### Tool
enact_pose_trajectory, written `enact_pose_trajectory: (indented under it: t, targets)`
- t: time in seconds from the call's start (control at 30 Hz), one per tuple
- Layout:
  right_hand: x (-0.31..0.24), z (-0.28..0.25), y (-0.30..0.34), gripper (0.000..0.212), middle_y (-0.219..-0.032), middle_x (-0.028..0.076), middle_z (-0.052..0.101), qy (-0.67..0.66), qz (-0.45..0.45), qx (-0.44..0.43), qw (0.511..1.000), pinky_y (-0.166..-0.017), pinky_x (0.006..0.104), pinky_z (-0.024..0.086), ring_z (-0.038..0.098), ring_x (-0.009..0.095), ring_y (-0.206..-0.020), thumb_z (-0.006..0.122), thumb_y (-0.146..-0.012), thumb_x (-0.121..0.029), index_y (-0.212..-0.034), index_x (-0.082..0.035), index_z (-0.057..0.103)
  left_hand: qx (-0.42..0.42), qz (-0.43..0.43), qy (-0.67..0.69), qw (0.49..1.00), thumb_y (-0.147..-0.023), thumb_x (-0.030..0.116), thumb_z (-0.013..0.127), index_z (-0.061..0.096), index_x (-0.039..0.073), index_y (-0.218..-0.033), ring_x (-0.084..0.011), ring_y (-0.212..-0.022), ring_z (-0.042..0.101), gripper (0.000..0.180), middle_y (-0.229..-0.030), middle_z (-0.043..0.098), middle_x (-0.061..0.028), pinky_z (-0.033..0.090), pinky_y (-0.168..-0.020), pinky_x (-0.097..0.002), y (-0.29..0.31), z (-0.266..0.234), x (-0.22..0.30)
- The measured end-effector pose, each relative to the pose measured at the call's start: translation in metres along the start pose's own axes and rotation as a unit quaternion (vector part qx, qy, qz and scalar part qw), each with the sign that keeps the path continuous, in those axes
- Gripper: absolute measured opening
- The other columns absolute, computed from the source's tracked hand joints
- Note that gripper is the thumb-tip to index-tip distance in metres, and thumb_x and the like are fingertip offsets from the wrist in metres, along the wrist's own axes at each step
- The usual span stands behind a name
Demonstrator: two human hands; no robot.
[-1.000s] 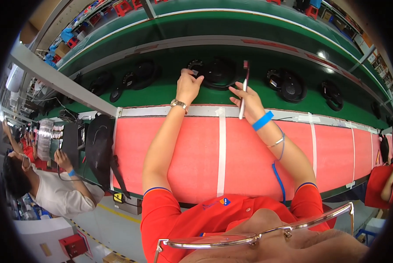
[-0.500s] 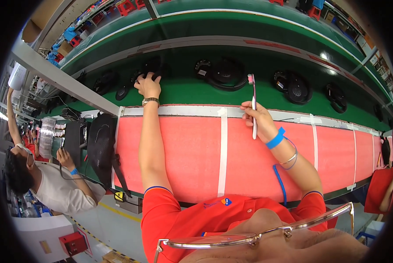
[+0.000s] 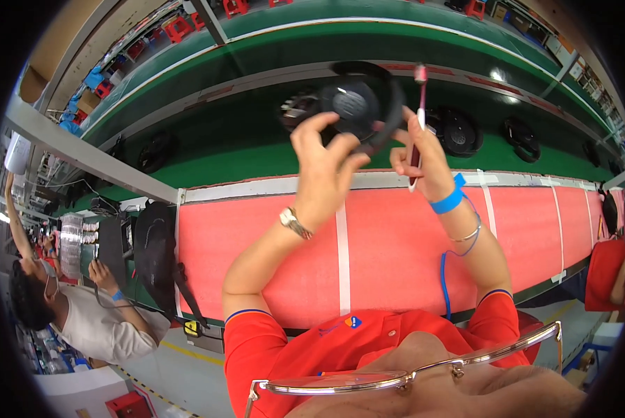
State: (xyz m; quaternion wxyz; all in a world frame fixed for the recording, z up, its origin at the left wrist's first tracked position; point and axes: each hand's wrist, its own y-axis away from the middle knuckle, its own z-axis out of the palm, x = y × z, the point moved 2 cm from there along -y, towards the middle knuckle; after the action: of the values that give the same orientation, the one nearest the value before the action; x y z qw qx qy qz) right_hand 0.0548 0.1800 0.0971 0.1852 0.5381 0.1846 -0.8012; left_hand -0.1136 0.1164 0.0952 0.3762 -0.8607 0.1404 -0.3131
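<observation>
Black over-ear headphones [image 3: 350,101] are lifted over the green belt, slightly blurred. My left hand [image 3: 326,160], with a metal watch on its wrist, grips the lower edge of an ear cup; its fingertips are partly hidden. In my right hand [image 3: 427,153] a toothbrush [image 3: 421,104] with a white and dark red handle stands upright, pinkish head up. The right fingers are closed round the handle and lie close beside the headband; whether they touch it I cannot tell. A blue wrist strap [image 3: 448,202] with a cord sits on my right wrist.
More black headphones [image 3: 458,132] lie on the green belt [image 3: 243,157] to the right, with another set [image 3: 159,150] at left. A pink mat [image 3: 270,223] covers the near bench. A metal post [image 3: 110,150] and black bag [image 3: 155,240] stand left, beside a co-worker [image 3: 103,299].
My left hand has moved right from the belt and now holds headphones in the air. The toothbrush in my right hand has moved slightly up and right, beside the headphones.
</observation>
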Motion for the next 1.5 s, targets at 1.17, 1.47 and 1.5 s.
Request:
enact_pose_trajectory:
  t: [1.17,1.47,1.5]
  targets:
    - [0.007,-0.148,0.172,0.036,-0.077,0.001,0.059,0.359,0.197,0.198,0.891,-0.052,0.0200,0.041,0.053,0.009,-0.057,0.060,-0.087,-0.016,-0.118,0.001,0.059,-0.400,-0.062,0.321,0.856,-0.083,0.012,0.063,0.060,0.001,-0.109,-0.0265,-0.102,0.062,0.029,-0.106,0.065,-0.0137,0.047,-0.093,-0.0374,0.100,0.059,0.065]
    - [0.021,-0.135,0.141,0.030,-0.110,0.013,0.054,0.552,-0.023,0.095,0.828,-0.091,0.0324,0.042,0.054,0.029,-0.103,0.061,-0.084,-0.005,-0.113,-0.002,0.061,-0.366,0.254,0.179,0.877,-0.075,0.010,0.061,0.058,0.000,-0.110,-0.0347,-0.114,0.055,0.037,-0.123,0.055,-0.0223,0.045,-0.099,-0.0427,0.130,0.057,0.090]
    - [0.022,-0.128,0.140,0.030,-0.110,0.013,0.054,0.551,-0.021,0.094,0.829,-0.091,0.0324,0.042,0.054,0.029,-0.103,0.061,-0.084,-0.005,-0.113,-0.002,0.061,-0.367,0.252,0.180,0.877,-0.075,0.010,0.061,0.058,0.000,-0.110,-0.0347,-0.114,0.055,0.037,-0.123,0.055,-0.0223,0.045,-0.099,-0.0427,0.132,0.057,0.090]
